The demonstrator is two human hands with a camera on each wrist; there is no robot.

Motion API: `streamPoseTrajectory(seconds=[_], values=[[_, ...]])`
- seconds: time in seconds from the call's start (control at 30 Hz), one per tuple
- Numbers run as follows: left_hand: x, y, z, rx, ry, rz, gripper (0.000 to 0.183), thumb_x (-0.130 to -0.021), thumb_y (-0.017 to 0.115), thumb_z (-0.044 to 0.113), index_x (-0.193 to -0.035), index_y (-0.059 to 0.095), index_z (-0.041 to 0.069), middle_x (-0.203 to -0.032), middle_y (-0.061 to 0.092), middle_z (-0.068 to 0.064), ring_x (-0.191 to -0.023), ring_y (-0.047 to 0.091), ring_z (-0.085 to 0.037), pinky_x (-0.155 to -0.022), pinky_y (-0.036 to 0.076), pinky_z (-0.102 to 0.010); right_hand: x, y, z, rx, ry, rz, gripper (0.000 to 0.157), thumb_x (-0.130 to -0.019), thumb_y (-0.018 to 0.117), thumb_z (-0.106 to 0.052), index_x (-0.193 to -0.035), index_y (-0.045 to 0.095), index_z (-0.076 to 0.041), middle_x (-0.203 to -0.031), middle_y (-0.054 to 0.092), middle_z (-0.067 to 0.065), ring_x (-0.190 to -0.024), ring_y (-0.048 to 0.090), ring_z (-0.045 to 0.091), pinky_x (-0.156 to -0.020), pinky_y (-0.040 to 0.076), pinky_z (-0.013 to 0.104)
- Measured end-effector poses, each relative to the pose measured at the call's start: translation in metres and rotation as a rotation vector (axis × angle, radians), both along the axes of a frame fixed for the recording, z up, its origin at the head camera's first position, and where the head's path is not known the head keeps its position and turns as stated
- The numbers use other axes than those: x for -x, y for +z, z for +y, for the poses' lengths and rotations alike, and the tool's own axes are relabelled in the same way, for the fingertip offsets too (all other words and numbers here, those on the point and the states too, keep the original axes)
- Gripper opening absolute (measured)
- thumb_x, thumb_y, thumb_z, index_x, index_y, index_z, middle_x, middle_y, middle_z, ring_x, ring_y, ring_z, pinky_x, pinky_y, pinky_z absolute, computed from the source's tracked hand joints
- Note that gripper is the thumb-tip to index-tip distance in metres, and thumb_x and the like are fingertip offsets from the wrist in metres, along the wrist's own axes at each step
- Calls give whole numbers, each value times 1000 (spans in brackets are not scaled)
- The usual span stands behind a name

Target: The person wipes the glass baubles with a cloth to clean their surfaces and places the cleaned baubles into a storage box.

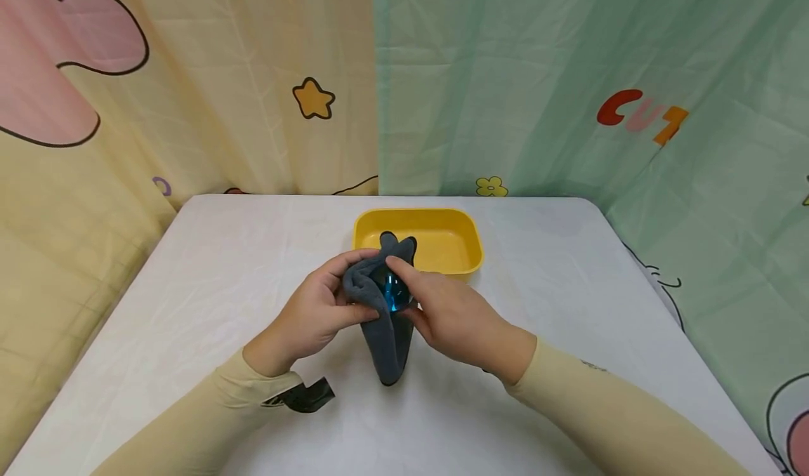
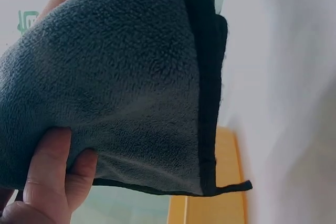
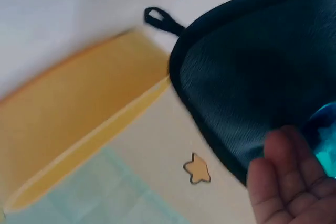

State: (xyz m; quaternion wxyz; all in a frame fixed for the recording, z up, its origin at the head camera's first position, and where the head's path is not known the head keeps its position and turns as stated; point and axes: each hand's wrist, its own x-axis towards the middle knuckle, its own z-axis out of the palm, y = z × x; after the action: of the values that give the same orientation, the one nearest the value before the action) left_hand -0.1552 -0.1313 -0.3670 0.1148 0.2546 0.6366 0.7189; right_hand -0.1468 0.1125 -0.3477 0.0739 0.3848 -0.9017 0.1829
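Observation:
A dark grey cloth [image 1: 385, 353] with black edging hangs in front of the person, folded around a shiny, see-through blue object [image 1: 396, 292]. The left hand [image 1: 312, 311] grips the cloth along its left side, its thumb at the front. From the right, the right hand [image 1: 458, 314] holds the blue object between thumb and fingers, against the cloth. Most of that object is covered, so I cannot tell its kind. The cloth [image 2: 121, 82] fills much of the left wrist view. In the right wrist view, fingers [image 3: 289, 177] lie beside the blue object [image 3: 326, 140].
Right behind the hands, a yellow plastic basin [image 1: 442, 241] stands on the white-covered table [image 1: 265, 244]. A black strap piece [image 1: 310, 396] sticks out at the left sleeve cuff. Printed curtains [image 1: 505, 76] hang behind and beside the table.

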Motion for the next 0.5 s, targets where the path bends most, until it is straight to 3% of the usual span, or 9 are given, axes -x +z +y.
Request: streamPoseTrajectory(seconds=[0.07,0.13,0.23,0.37,0.43,0.5], values=[[0,0,0,-1,-5,-3,79,-87,80,-7,-156,40,-2,-149,51,-19,-122,67,-11,-100,59,-29,2,-1,2,-28,9,108,75,-96,79,-22,-157,38,-4,-109,76,8,-91,71,21,-85,63,34],[-1,1,0,0,-9,2,79,-88,80,-7,-155,40,-3,-148,52,-21,-120,68,-11,-100,60,-30,3,-1,2,-22,7,122,75,-94,81,-26,-153,41,-2,-103,75,7,-85,69,19,-80,62,31],[-2,1,0,19,-5,14,77,-88,79,-7,-155,41,-2,-147,53,-23,-118,69,-11,-98,61,-29,3,0,1,57,-15,-42,71,-96,78,-32,-149,43,0,-100,74,6,-80,67,15,-71,60,26],[-4,0,1,42,-1,30,77,-87,78,-11,-155,42,-1,-145,54,-28,-115,71,-11,-96,62,-29,2,-1,-3,244,-86,-356,44,-105,67,-33,-133,54,-1,-80,65,1,-66,57,12,-57,49,22],[-5,0,2,40,-4,30,78,-86,77,-13,-155,42,-1,-146,54,-31,-115,71,-11,-96,62,-29,2,-2,-5,312,-119,-437,34,-107,63,-32,-124,59,-2,-72,57,-1,-60,50,12,-53,44,23],[-5,0,3,40,-2,30,79,-85,77,-16,-155,42,-1,-146,53,-31,-114,72,-10,-96,62,-30,1,-3,-6,345,-130,-456,33,-108,61,-32,-122,62,-2,-71,56,-2,-61,49,11,-54,44,23]])
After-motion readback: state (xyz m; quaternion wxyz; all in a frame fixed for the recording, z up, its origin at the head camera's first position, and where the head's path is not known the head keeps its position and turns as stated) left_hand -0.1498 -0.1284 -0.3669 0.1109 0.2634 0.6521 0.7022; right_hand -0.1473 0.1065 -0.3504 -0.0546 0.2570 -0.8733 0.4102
